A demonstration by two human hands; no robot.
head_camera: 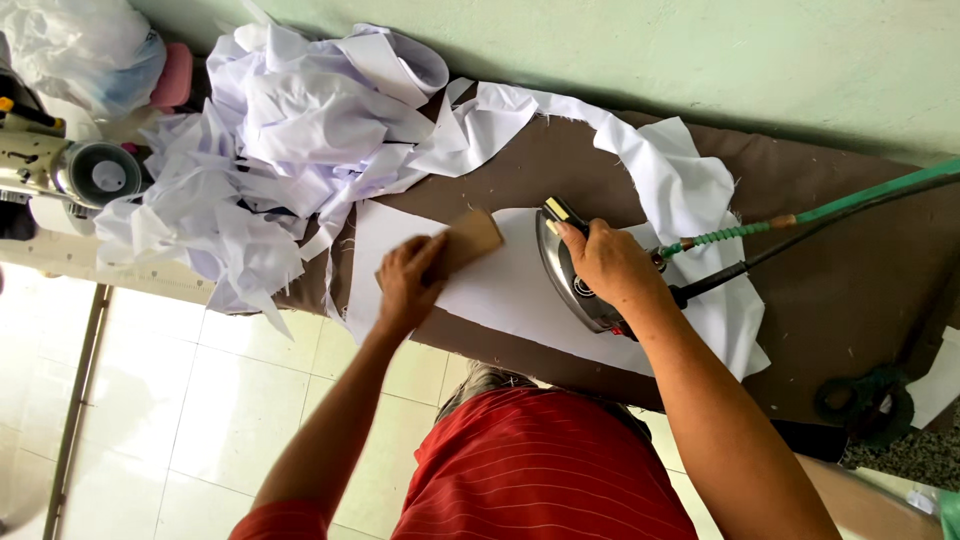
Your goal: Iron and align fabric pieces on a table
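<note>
— Right hand (612,262)?
— Closed around the handle of the iron (572,270), fingers wrapped tight, thumb side toward the far end. Iron flat on the white cloth (520,290), sole down.

— Left hand (408,280)?
— Pressing down on a small brown card (468,240), fingers curled over its near edge, thumb hidden. Cannot tell how firmly gripped. Card flat on the same white cloth, just left of the iron, not touching it.

— Where on the board?
— About the middle of the brown ironing table (850,290), cloth spread across it from the left hand past the iron, a wrinkled end bunched beyond the iron toward the wall (700,60).

— Anything attached to the iron?
— A black cord (800,240) and a green hose (870,195) with a ribbed sleeve, both running off to the right from the rear of the iron.

— Around it?
— A heap of crumpled white fabric pieces (270,140) at the left end of the table, spilling over the edge. Part of a sewing machine (70,170) further left, a clear plastic bag (80,50) behind it. Pale floor tiles (200,400) below. Red striped shirt (540,470) at the bottom of the view.
</note>
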